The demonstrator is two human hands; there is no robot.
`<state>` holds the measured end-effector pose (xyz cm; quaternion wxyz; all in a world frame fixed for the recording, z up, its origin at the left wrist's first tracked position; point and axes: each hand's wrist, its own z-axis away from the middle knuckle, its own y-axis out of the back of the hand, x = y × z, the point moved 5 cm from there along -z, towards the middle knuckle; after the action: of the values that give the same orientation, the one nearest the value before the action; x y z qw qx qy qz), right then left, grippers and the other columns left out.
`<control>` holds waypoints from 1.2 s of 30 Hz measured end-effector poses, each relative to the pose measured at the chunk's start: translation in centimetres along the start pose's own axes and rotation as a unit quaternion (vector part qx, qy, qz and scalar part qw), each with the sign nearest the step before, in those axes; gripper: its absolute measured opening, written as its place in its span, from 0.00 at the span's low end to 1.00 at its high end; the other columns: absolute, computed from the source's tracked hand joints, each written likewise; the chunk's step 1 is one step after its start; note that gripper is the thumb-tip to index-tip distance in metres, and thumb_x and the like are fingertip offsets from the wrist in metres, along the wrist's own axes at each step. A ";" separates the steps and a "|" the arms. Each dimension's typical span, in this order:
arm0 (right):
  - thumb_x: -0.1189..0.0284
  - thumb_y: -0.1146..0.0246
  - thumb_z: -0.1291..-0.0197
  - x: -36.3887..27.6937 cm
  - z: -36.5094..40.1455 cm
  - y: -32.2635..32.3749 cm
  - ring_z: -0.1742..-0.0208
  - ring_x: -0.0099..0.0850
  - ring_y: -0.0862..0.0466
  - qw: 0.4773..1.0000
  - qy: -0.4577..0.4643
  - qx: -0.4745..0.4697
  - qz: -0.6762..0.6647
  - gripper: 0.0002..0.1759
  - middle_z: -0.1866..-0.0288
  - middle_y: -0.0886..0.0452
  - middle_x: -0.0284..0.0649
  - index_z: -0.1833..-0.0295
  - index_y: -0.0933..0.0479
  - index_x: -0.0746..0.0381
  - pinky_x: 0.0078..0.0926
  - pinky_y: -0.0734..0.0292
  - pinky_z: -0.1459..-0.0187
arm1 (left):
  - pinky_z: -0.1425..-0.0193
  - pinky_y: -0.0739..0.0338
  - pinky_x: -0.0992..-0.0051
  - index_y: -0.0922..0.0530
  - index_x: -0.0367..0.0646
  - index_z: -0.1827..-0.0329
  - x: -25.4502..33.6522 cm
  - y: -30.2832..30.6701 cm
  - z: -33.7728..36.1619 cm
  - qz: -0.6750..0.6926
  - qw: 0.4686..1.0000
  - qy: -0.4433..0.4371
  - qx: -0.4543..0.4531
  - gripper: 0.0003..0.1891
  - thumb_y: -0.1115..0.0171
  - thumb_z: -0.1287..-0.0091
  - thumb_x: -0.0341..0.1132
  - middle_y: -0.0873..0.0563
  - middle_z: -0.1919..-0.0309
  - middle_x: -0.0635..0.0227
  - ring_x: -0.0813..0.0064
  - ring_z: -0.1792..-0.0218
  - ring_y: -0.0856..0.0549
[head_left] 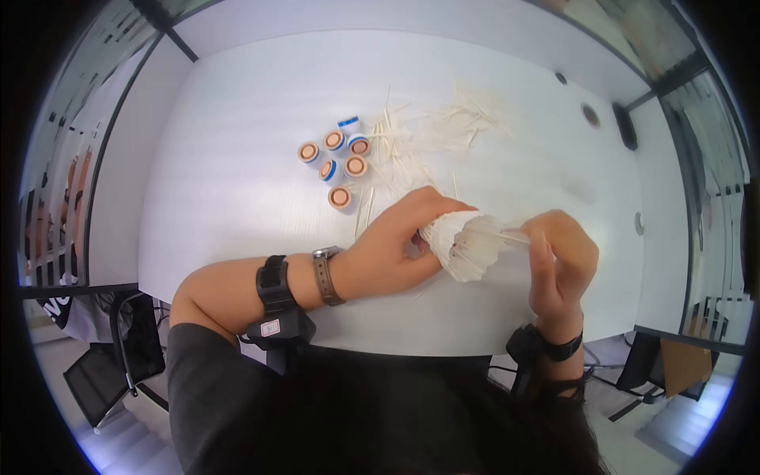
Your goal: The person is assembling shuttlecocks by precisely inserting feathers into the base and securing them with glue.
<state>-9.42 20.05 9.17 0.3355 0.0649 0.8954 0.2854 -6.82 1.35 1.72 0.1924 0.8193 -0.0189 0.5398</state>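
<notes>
My left hand is closed around the narrow end of a white feather shuttlecock, whose skirt opens toward the right. From the right, my right hand pinches a thin pale feather shaft between thumb and fingertips. That shaft reaches to the mouth of the skirt and overlaps its feathers in this view. The cork end of the shuttlecock is hidden in my left fingers.
Several round shuttlecock bases with blue and white bands stand on the white desk, beyond my left hand. Loose feathers and shafts are strewn beside them. Low partitions enclose the desk; a chair stands at the lower left.
</notes>
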 end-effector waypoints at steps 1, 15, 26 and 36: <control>0.82 0.39 0.45 0.2 0.1 0.0 0.76 0.35 0.22 1.000 -0.001 0.012 -0.006 0.04 0.75 0.18 0.42 0.69 0.20 0.69 0.26 0.29 0.72 | 0.40 0.28 0.69 0.22 0.43 0.39 -0.1 0.0 0.0 -0.003 1.000 0.008 -0.001 0.22 0.33 0.39 0.30 0.17 0.43 0.66 0.68 0.47 0.21; 0.84 0.34 0.46 -0.3 0.1 -0.2 0.77 0.35 0.23 0.995 0.047 0.047 0.068 0.05 0.75 0.21 0.41 0.70 0.23 0.66 0.27 0.30 0.73 | 0.49 0.23 0.71 0.26 0.38 0.38 -0.2 -0.3 0.5 0.039 0.998 -0.017 0.037 0.22 0.36 0.36 0.30 0.18 0.49 0.58 0.66 0.51 0.18; 0.81 0.34 0.42 -0.4 0.1 -0.5 0.76 0.38 0.22 0.991 0.103 0.013 0.086 0.04 0.73 0.20 0.41 0.64 0.24 0.65 0.31 0.30 0.73 | 0.48 0.23 0.74 0.29 0.38 0.37 0.2 -0.3 0.3 0.069 0.997 -0.011 0.037 0.23 0.37 0.35 0.28 0.19 0.49 0.62 0.73 0.51 0.19; 0.79 0.37 0.39 -0.3 0.2 -0.6 0.77 0.37 0.23 0.992 0.100 0.001 0.072 0.05 0.74 0.21 0.40 0.65 0.26 0.64 0.30 0.31 0.75 | 0.46 0.23 0.72 0.27 0.36 0.39 0.7 -0.2 0.2 0.058 0.998 -0.020 0.029 0.21 0.36 0.36 0.29 0.18 0.51 0.58 0.69 0.51 0.17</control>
<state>-8.98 19.60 8.89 0.2225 0.1011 0.9178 0.3129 -6.27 1.56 2.20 0.1368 0.8324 -0.0549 0.5342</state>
